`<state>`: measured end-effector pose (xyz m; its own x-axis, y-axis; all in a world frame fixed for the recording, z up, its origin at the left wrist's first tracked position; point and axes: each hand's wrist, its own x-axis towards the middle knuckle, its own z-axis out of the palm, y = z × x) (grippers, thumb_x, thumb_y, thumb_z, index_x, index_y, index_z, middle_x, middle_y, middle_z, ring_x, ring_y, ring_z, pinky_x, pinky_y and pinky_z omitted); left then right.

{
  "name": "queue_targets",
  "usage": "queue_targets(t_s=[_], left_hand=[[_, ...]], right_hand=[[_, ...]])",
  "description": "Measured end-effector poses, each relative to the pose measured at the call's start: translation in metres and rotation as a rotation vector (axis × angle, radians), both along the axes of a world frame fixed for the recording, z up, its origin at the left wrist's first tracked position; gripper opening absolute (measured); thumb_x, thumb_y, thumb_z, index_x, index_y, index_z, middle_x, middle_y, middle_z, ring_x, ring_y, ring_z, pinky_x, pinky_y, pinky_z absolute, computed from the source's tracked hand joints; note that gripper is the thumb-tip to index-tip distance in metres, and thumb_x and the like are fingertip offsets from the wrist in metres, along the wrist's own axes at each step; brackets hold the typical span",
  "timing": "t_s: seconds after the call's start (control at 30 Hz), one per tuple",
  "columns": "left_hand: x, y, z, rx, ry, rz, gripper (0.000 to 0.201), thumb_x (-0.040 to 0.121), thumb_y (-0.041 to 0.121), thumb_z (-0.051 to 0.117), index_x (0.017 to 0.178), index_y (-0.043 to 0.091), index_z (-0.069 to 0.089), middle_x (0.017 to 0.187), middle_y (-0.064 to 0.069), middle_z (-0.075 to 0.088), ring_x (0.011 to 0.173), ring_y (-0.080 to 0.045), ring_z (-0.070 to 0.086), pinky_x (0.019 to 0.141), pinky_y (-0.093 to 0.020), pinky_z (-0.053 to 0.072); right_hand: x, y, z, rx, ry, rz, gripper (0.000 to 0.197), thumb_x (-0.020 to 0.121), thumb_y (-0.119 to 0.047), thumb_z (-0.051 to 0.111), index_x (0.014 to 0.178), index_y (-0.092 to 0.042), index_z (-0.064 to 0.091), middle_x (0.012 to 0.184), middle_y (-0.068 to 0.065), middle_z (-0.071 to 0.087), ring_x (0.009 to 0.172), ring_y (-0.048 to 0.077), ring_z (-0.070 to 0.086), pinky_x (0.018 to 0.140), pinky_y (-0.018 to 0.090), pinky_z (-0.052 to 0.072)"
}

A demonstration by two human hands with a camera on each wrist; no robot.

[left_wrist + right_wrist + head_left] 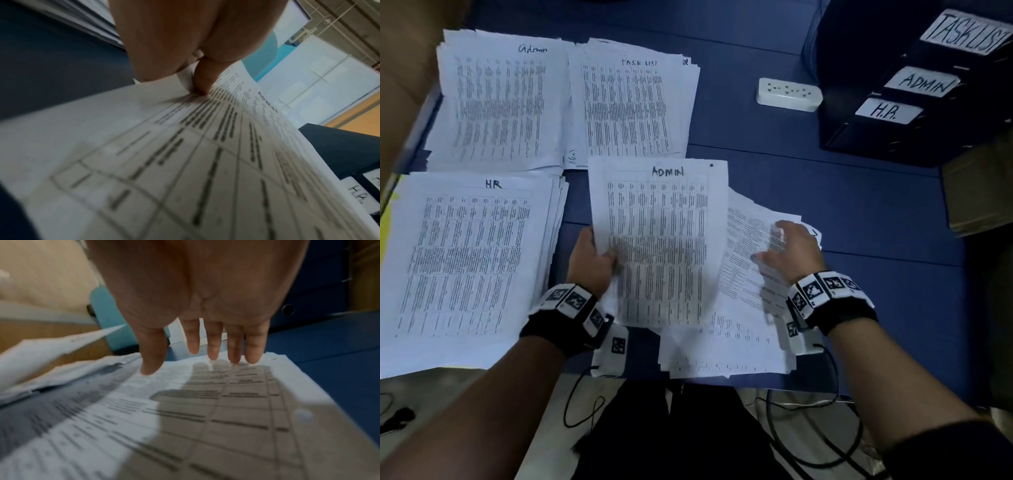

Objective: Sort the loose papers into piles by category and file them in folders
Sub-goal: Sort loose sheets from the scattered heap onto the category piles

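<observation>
Mid-sort: one ADMIN sheet lifted, not yet on its pile

Both hands were right at the near edge of the blue worktop (825, 192). Left hand (590, 263) pinched the ADMIN sheet (659, 240) by its left edge, thumb on top, holding it up off the loose unsorted stack (739, 329). Right hand (197, 308) hovered flat over that stack, fingers (213, 344) straight and spread, gripping nothing. Three sorted piles sat to the left: HR pile (465, 260) near left, Admin pile (500, 102) far left, Task List pile (633, 106) just right of it. Labelled black folders (914, 92) stood far right, so filing hadn't started, I'd say. Next move probably needs that sheet carried far left onto the Admin pile, squared up so it doesn't slide onto the Task List one, while the right hand peels off the next loose page.
</observation>
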<state>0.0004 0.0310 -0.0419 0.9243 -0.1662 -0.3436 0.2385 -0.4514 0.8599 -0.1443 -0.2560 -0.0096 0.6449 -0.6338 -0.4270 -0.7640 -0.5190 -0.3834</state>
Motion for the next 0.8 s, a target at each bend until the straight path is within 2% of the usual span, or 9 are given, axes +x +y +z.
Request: queue_targets(t_s=[0.1, 0.17, 0.23, 0.33, 0.4, 0.47, 0.57, 0.7, 0.8], left_hand=[[-0.001, 0.009, -0.009, 0.04, 0.023, -0.017, 0.019, 0.09, 0.004, 0.054, 0.104, 0.017, 0.054, 0.096, -0.007, 0.065, 0.086, -0.029, 0.064, 0.074, -0.042, 0.056], [-0.004, 0.009, -0.01, 0.091, 0.008, -0.026, 0.015, 0.09, 0.003, 0.051, 0.089, 0.017, 0.056, 0.085, -0.006, 0.064, 0.078, -0.025, 0.06, 0.074, -0.037, 0.05], [-0.01, 0.009, -0.005, 0.073, 0.012, -0.003, 0.028, 0.09, -0.001, 0.047, 0.075, 0.022, 0.052, 0.063, 0.007, 0.062, 0.064, -0.013, 0.055, 0.065, -0.027, 0.047], [-0.012, 0.007, -0.003, 0.048, 0.021, -0.006, 0.035, 0.09, -0.004, 0.045, 0.074, 0.027, 0.05, 0.05, 0.026, 0.059, 0.052, 0.005, 0.055, 0.046, -0.004, 0.038], [-0.01, 0.008, -0.006, 0.015, 0.013, 0.001, 0.029, 0.091, -0.005, 0.046, 0.083, 0.022, 0.055, 0.055, 0.019, 0.061, 0.057, 0.005, 0.056, 0.045, -0.001, 0.036], [-0.008, 0.012, -0.012, -0.041, 0.032, 0.022, 0.025, 0.093, -0.004, 0.046, 0.103, 0.016, 0.057, 0.08, 0.012, 0.062, 0.075, -0.004, 0.058, 0.057, -0.006, 0.043], [-0.005, 0.019, -0.021, -0.135, 0.089, 0.03, 0.029, 0.094, -0.002, 0.048, 0.107, 0.022, 0.059, 0.1, 0.008, 0.063, 0.096, -0.018, 0.061, 0.085, -0.031, 0.047], [-0.007, 0.017, -0.02, -0.138, 0.103, 0.05, 0.026, 0.094, -0.004, 0.047, 0.103, 0.016, 0.06, 0.092, 0.007, 0.067, 0.087, -0.012, 0.063, 0.073, -0.028, 0.048], [-0.008, 0.018, -0.021, -0.161, 0.14, 0.075, 0.028, 0.092, -0.008, 0.046, 0.094, 0.015, 0.062, 0.082, 0.004, 0.071, 0.08, -0.014, 0.066, 0.073, -0.032, 0.05]], right_hand=[[0.008, -0.007, -0.005, -0.146, 0.15, 0.103, 0.084, 0.073, -0.04, 0.082, 0.141, -0.022, 0.037, 0.146, 0.003, 0.038, 0.135, 0.028, 0.033, 0.108, 0.047, 0.031], [0.011, -0.01, -0.009, -0.2, 0.181, 0.124, 0.08, 0.073, -0.04, 0.081, 0.139, -0.022, 0.039, 0.143, 0.005, 0.041, 0.133, 0.03, 0.035, 0.107, 0.048, 0.029], [0.013, -0.015, -0.009, -0.199, 0.154, 0.114, 0.059, 0.082, -0.029, 0.074, 0.133, -0.022, 0.047, 0.133, 0.006, 0.052, 0.124, 0.029, 0.044, 0.103, 0.045, 0.032], [0.008, -0.029, 0.004, -0.058, -0.025, -0.014, 0.028, 0.092, -0.018, 0.059, 0.12, -0.018, 0.058, 0.104, 0.007, 0.061, 0.097, 0.03, 0.054, 0.082, 0.033, 0.042], [-0.004, -0.038, 0.014, 0.081, -0.236, -0.116, 0.017, 0.094, -0.018, 0.058, 0.11, -0.017, 0.063, 0.09, 0.0, 0.064, 0.086, 0.025, 0.06, 0.067, 0.027, 0.044], [-0.016, -0.038, 0.02, 0.271, -0.438, -0.23, 0.01, 0.096, -0.014, 0.056, 0.097, -0.019, 0.064, 0.078, -0.008, 0.067, 0.072, 0.016, 0.064, 0.056, 0.022, 0.047], [-0.025, -0.028, 0.013, 0.463, -0.598, -0.322, 0.016, 0.099, -0.009, 0.051, 0.096, -0.018, 0.063, 0.075, -0.003, 0.07, 0.065, 0.018, 0.062, 0.062, 0.027, 0.049], [-0.017, -0.002, 0.001, 0.621, -0.632, -0.365, 0.015, 0.1, -0.005, 0.048, 0.106, -0.01, 0.061, 0.073, -0.007, 0.072, 0.06, 0.005, 0.065, 0.053, 0.019, 0.049], [-0.007, 0.017, -0.005, 0.718, -0.598, -0.374, 0.019, 0.1, -0.008, 0.049, 0.107, -0.018, 0.064, 0.099, 0.005, 0.075, 0.089, 0.022, 0.072, 0.079, 0.039, 0.057]])
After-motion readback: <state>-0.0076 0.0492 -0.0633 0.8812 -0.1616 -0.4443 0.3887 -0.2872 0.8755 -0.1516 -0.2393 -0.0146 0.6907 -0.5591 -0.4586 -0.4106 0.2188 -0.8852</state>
